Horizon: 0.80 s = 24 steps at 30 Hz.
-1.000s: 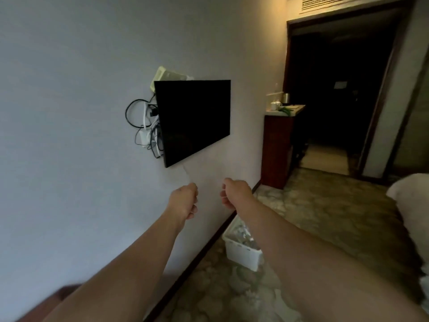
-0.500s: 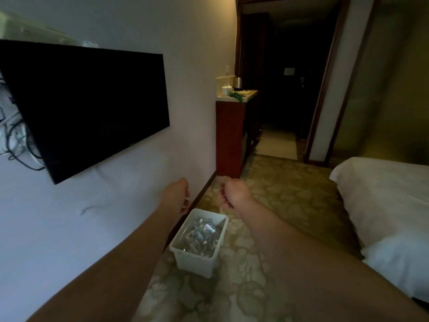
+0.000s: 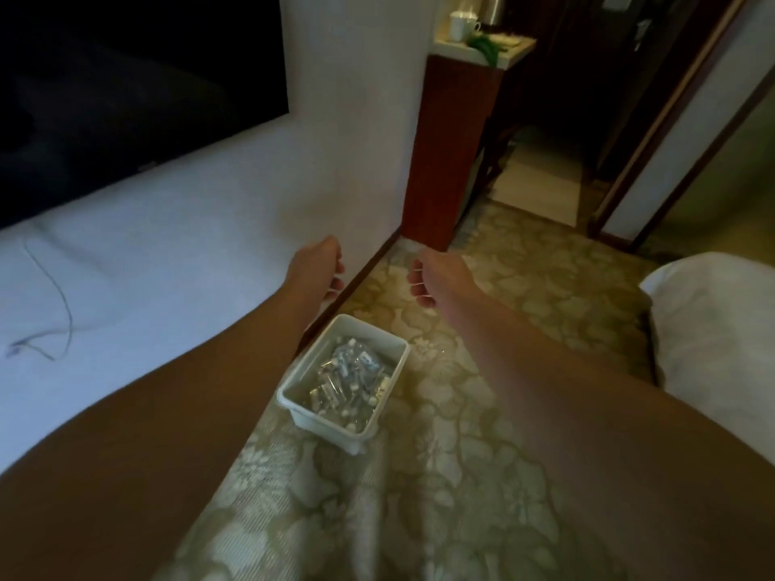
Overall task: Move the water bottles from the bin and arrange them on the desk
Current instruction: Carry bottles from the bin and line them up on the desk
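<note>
Bottles (image 3: 350, 381) (clear, jumbled) fill white bin (image 3: 335, 427)

Floral carpet (image 3: 482, 475) meets white wall (image 3: 235, 228) (dim light), wooden cabinet (image 3: 448, 148) beyond.

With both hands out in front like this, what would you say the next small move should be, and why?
Probably lower both hands toward the white bin on the carpet. The left hand and right hand hold nothing and hang above it, and the water bottles are all inside.

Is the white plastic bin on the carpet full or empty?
Part full: the white plastic bin holds a heap of clear water bottles lying below its rim.
</note>
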Tool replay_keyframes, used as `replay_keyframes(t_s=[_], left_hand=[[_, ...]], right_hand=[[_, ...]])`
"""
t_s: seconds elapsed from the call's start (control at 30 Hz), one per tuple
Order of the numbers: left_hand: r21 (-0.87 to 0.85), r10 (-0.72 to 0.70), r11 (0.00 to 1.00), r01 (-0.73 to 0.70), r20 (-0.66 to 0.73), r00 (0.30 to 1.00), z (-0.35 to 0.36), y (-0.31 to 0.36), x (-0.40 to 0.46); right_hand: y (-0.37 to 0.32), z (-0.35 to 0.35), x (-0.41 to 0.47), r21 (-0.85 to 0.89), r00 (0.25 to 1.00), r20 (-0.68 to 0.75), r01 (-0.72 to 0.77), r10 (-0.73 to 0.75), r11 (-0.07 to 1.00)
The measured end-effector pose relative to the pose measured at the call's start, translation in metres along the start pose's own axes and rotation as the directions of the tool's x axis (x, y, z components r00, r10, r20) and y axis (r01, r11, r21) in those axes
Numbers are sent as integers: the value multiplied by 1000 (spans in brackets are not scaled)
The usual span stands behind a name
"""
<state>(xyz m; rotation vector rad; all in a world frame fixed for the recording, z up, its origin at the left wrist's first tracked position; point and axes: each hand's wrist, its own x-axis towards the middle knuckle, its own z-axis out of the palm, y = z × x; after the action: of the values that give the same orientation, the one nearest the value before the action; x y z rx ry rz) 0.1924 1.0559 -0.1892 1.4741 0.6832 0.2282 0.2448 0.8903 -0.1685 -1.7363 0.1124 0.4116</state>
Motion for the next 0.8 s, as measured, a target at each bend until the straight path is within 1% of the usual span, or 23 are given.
replay_keyframes(t_s=[0.17, 0.3, 0.33, 0.4, 0.53, 0.6, 0.63, 0.73, 0.8], left_hand=[[1, -37, 999, 37, -60, 998, 29, -18, 72], [-24, -97, 995, 95, -141, 985, 60, -47, 127], [-29, -116, 993, 113, -165, 979, 68, -55, 139], [-58, -160, 987, 151, -221, 962, 83, -74, 162], [-164, -283, 957, 240, -341, 896, 103, -120, 202], [-208, -336, 939, 274, -387, 859, 108, -147, 222], [-226, -365, 928, 295, -404, 839, 110, -161, 230], [-261, -431, 901, 347, -440, 788, 113, -205, 257], [-300, -485, 872, 386, -432, 760, 116, -237, 278]], right_hand=[[10, 0, 93, -43, 998, 24, -51, 52, 998], [32, 2, 175, -63, 990, 104, -89, 96, 994], [38, 3, 197, -82, 984, 133, -105, 116, 991], [51, 5, 239, -173, 972, 175, -125, 156, 977], [87, 11, 313, -380, 933, 313, -46, 176, 924], [112, 17, 344, -454, 890, 407, 1, 206, 891], [125, 22, 358, -468, 870, 436, 0, 231, 883], [172, 39, 398, -527, 853, 415, -57, 316, 848], [202, 50, 424, -548, 848, 388, -103, 361, 830]])
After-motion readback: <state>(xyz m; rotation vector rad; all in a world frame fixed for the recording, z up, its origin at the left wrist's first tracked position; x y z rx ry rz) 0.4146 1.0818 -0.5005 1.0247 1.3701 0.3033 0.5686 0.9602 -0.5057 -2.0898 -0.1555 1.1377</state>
